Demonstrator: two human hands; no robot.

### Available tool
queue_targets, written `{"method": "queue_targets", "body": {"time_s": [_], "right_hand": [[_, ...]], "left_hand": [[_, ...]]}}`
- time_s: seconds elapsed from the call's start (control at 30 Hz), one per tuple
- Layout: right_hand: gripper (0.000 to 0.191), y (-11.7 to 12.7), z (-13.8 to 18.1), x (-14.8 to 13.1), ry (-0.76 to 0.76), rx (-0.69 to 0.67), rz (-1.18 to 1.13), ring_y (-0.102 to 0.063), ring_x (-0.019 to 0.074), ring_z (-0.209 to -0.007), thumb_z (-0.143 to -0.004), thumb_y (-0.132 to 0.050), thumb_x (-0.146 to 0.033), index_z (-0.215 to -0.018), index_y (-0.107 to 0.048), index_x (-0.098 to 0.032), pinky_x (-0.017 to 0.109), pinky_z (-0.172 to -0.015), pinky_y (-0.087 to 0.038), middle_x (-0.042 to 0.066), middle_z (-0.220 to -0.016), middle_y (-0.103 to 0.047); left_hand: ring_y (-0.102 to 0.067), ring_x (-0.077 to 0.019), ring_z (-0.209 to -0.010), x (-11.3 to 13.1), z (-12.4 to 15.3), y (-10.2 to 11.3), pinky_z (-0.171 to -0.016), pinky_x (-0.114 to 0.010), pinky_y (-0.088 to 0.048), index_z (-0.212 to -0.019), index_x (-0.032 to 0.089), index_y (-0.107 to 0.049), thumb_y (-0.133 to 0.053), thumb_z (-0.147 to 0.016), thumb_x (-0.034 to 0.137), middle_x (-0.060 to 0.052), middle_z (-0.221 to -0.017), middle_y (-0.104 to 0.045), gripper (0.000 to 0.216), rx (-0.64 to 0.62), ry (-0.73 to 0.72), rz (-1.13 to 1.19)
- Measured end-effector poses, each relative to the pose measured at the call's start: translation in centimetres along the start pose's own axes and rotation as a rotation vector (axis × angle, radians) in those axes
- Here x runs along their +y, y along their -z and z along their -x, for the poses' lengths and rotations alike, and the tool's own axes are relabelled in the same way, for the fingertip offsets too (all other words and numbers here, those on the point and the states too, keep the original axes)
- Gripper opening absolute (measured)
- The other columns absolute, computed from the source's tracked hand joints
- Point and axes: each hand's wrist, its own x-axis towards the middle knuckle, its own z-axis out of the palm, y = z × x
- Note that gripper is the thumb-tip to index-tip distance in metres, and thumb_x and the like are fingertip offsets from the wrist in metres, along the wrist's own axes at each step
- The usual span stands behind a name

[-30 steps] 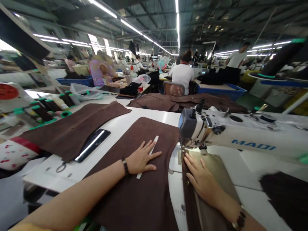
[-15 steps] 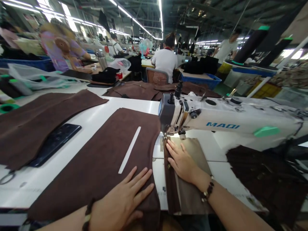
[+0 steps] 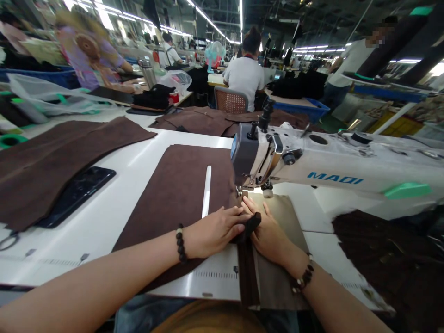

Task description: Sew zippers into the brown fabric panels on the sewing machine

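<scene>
A white MAQI sewing machine (image 3: 312, 166) stands on the white table (image 3: 114, 203). Under its needle lies a dark brown strip (image 3: 247, 266) on tan fabric (image 3: 284, 217). My left hand (image 3: 215, 231) pinches the strip's folded edge just in front of the presser foot. My right hand (image 3: 268, 233) lies beside it on the tan fabric, fingers pressing the same fold. A large brown fabric panel (image 3: 180, 194) with a white ruler (image 3: 206, 190) on it lies left of the needle.
A black phone (image 3: 78, 194) and another brown fabric piece (image 3: 58, 152) lie at the left, scissors (image 3: 9, 240) near the edge. More brown fabric (image 3: 388, 259) sits at the right. Co-workers sit at benches behind, one in a white shirt (image 3: 244, 76).
My left hand has moved from flat on the brown panel's near edge over to the strip by the needle and closed on its fold. The panel and ruler shifted, the ruler turning more upright.
</scene>
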Motion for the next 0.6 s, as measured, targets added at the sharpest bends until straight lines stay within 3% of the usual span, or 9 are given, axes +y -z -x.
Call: {"method": "queue_targets", "body": {"time_s": [0.13, 0.3, 0.47, 0.6], "right_hand": [[0.047, -0.1, 0.0, 0.1, 0.012, 0.012, 0.008, -0.016, 0.0222, -0.134, -0.09, -0.027, -0.028, -0.136, -0.03, -0.017, 0.055, -0.106, -0.015, 0.01, -0.144, -0.022], [0.047, -0.2, -0.1, 0.1, -0.008, 0.016, 0.002, -0.017, 0.0214, -0.134, -0.091, -0.026, -0.029, -0.137, -0.029, -0.016, 0.053, -0.106, -0.016, 0.01, -0.144, -0.022], [0.047, -0.7, 0.1, 0.3, 0.025, 0.033, 0.03, -0.018, 0.0237, -0.133, -0.089, -0.031, -0.026, -0.135, -0.034, -0.018, 0.054, -0.106, -0.016, 0.011, -0.143, -0.024], [0.05, -0.5, 0.1, 0.4, 0.024, 0.003, 0.04, -0.02, 0.0273, -0.132, -0.083, -0.042, -0.024, -0.133, -0.037, -0.021, 0.056, -0.105, -0.015, 0.009, -0.141, -0.03]], "left_hand": [[-0.034, -0.0206, -0.126, 0.1, -0.1, 0.5, -0.105, -0.045, -0.028, -0.128, 0.02, -0.041, -0.028, -0.093, 0.025, -0.007, -0.135, -0.041, 0.037, -0.016, -0.005, 0.013], [-0.04, -0.019, -0.122, 0.2, 0.1, 0.7, -0.104, -0.038, -0.031, -0.127, 0.017, -0.042, -0.024, -0.093, 0.025, -0.008, -0.131, -0.045, 0.038, 0.052, -0.009, 0.042], [-0.037, -0.0227, -0.125, 0.5, -0.6, 0.1, -0.103, -0.047, -0.029, -0.128, 0.02, -0.041, -0.027, -0.093, 0.026, -0.008, -0.133, -0.043, 0.038, 0.004, 0.006, 0.043], [-0.045, -0.0195, -0.118, 2.8, 0.6, 1.5, -0.1, -0.034, -0.036, -0.123, 0.018, -0.047, -0.029, -0.092, 0.023, -0.007, -0.128, -0.049, 0.036, 0.002, -0.01, 0.257]]}}
